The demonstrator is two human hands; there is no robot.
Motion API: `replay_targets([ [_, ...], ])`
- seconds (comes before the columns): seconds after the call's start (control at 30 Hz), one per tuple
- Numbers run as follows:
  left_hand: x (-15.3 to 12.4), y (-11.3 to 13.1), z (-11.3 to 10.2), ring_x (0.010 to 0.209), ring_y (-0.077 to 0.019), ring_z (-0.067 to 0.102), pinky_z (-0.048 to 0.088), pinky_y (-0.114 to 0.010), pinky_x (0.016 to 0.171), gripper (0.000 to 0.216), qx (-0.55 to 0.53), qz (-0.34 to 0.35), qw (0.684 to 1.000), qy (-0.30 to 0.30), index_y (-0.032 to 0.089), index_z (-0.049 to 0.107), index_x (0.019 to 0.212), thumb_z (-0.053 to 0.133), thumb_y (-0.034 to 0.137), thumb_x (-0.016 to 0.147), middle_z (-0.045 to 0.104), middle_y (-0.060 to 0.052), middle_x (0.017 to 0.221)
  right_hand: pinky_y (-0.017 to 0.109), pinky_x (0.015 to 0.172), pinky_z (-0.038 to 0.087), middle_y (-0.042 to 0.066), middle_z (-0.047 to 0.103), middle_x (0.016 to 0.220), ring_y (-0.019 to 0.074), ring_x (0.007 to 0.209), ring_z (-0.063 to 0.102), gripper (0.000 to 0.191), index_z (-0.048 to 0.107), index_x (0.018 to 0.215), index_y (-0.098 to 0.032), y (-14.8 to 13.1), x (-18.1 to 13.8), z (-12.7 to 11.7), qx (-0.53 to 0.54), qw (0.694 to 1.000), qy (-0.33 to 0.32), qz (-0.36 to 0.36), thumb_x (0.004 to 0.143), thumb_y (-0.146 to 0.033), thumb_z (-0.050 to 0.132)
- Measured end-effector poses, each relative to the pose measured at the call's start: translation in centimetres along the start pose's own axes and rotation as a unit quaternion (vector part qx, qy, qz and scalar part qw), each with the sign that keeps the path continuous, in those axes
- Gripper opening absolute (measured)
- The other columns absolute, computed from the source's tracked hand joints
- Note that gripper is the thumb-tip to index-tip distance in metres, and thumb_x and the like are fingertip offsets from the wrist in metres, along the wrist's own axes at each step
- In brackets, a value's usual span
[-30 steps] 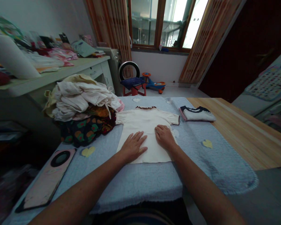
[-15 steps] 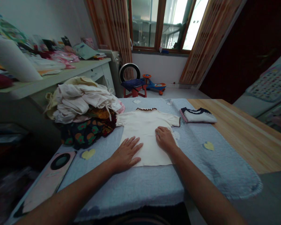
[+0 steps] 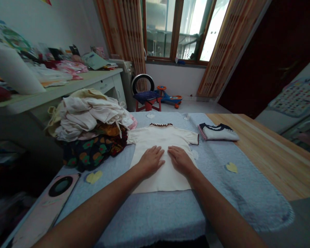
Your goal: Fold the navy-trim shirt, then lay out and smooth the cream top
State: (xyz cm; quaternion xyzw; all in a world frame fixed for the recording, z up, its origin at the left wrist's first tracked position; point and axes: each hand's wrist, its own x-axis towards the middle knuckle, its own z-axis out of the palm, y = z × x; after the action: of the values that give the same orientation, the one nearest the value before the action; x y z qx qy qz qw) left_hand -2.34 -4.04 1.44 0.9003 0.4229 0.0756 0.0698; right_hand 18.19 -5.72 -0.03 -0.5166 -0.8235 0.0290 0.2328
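A cream short-sleeved shirt (image 3: 162, 137) with dark trim at collar and cuffs lies flat on a blue towel-like mat (image 3: 222, 179) that covers the near part of a wooden table (image 3: 279, 162). My left hand (image 3: 152, 160) rests palm down on the shirt's middle, fingers spread. My right hand (image 3: 179, 159) lies flat beside it, fingers stretched forward. The two hands nearly touch. Neither holds anything.
A heap of unfolded clothes (image 3: 90, 120) sits at the mat's left. A folded white and navy garment (image 3: 218, 132) lies at the right. A pink phone-like slab (image 3: 45, 210) is at the near left. A cluttered desk (image 3: 67, 84) stands left, and a stool (image 3: 146, 96) and toy car (image 3: 170, 96) are beyond.
My left hand slid from the shirt's lower left edge up to its middle, close beside my right hand. The view tipped slightly downward.
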Motion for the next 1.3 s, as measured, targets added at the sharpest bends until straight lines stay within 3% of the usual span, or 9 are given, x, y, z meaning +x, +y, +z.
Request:
replay_targets([
  [0.13,1.3,-0.8,0.5,0.145,-0.0374,0.025,0.023,-0.062,0.111,0.054,0.016,-0.103,0.995,-0.003,0.031,0.042,0.145,0.043,0.052,0.095,0.035,-0.007,0.157,0.045,0.113,0.032,0.013,0.051,0.143,0.0277,0.136,0.042,0.039,0.059,0.129,-0.017,-0.2,0.1,-0.2,-0.063,0.996,-0.029,0.058,0.093,-0.029,0.050],
  [0.23,2.2,-1.4,0.7,0.144,-0.0401,0.023,0.021,-0.063,0.111,0.055,0.026,-0.169,0.985,0.013,0.030,0.041,0.146,0.039,0.052,0.096,0.033,-0.007,0.158,0.053,0.111,0.029,0.017,0.044,0.149,0.0361,0.139,0.034,0.048,0.053,0.136,-0.017,-0.3,0.2,-0.1,-0.102,0.987,-0.047,0.118,0.094,-0.039,0.050],
  [0.33,2.6,-1.9,1.1,0.143,-0.0422,0.023,0.019,-0.063,0.112,0.057,0.039,-0.206,0.977,0.041,0.027,0.041,0.146,0.037,0.053,0.096,0.032,-0.007,0.158,0.054,0.111,0.027,0.019,0.039,0.151,0.0376,0.140,0.031,0.051,0.050,0.138,-0.016,-0.2,0.1,0.1,-0.116,0.982,-0.046,0.143,0.095,-0.043,0.048],
  [0.6,2.2,-2.2,1.8,0.144,-0.0375,0.025,0.020,-0.061,0.113,0.050,0.057,-0.196,0.976,0.081,0.029,0.043,0.145,0.037,0.044,0.097,0.036,-0.006,0.156,0.050,0.113,0.028,0.020,0.042,0.149,0.0314,0.141,0.033,0.047,0.050,0.137,-0.010,0.6,0.5,0.6,-0.105,0.978,-0.017,0.179,0.094,-0.028,0.046],
  [0.73,2.0,-2.6,1.7,0.144,-0.0329,0.027,0.023,-0.058,0.114,0.046,0.047,-0.183,0.978,0.090,0.028,0.045,0.142,0.035,0.035,0.098,0.039,-0.006,0.154,0.046,0.117,0.025,0.011,0.038,0.154,0.0233,0.144,0.030,0.047,0.048,0.141,-0.016,-1.4,0.7,0.3,-0.029,0.997,-0.048,0.048,0.094,-0.019,0.040],
  [0.8,2.0,-2.9,1.8,0.144,-0.0306,0.028,0.023,-0.056,0.115,0.045,0.041,-0.179,0.979,0.093,0.026,0.046,0.141,0.033,0.030,0.098,0.040,-0.007,0.153,0.044,0.118,0.023,0.008,0.037,0.155,0.0209,0.145,0.029,0.048,0.044,0.144,-0.017,-2.9,0.5,0.0,0.008,0.994,-0.101,-0.025,0.097,-0.025,0.040],
  [0.9,1.9,-3.2,1.8,0.144,-0.0281,0.029,0.023,-0.053,0.116,0.046,0.032,-0.178,0.979,0.093,0.023,0.046,0.141,0.031,0.025,0.098,0.040,-0.008,0.153,0.044,0.118,0.022,0.007,0.036,0.155,0.0214,0.145,0.028,0.053,0.037,0.149,-0.021,-4.4,0.1,-0.3,0.026,0.986,-0.155,-0.060,0.098,-0.036,0.041],
  [1.13,2.0,-3.3,1.8,0.144,-0.0281,0.030,0.023,-0.052,0.116,0.044,0.026,-0.180,0.979,0.091,0.024,0.048,0.139,0.036,0.027,0.097,0.042,-0.008,0.152,0.048,0.117,0.021,0.017,0.028,0.158,0.0323,0.147,0.020,0.061,0.039,0.148,-0.014,-2.4,-0.1,-0.2,-0.062,0.988,-0.132,0.046,0.098,-0.048,0.041],
  [1.3,2.0,-2.9,1.5,0.143,-0.0300,0.031,0.025,-0.051,0.115,0.045,0.039,-0.183,0.978,0.092,0.022,0.048,0.139,0.041,0.030,0.095,0.042,-0.009,0.152,0.053,0.114,0.020,0.020,0.026,0.158,0.0384,0.147,0.016,0.061,0.041,0.148,-0.018,-0.9,-0.1,-0.3,-0.108,0.977,-0.114,0.144,0.097,-0.051,0.044],
])
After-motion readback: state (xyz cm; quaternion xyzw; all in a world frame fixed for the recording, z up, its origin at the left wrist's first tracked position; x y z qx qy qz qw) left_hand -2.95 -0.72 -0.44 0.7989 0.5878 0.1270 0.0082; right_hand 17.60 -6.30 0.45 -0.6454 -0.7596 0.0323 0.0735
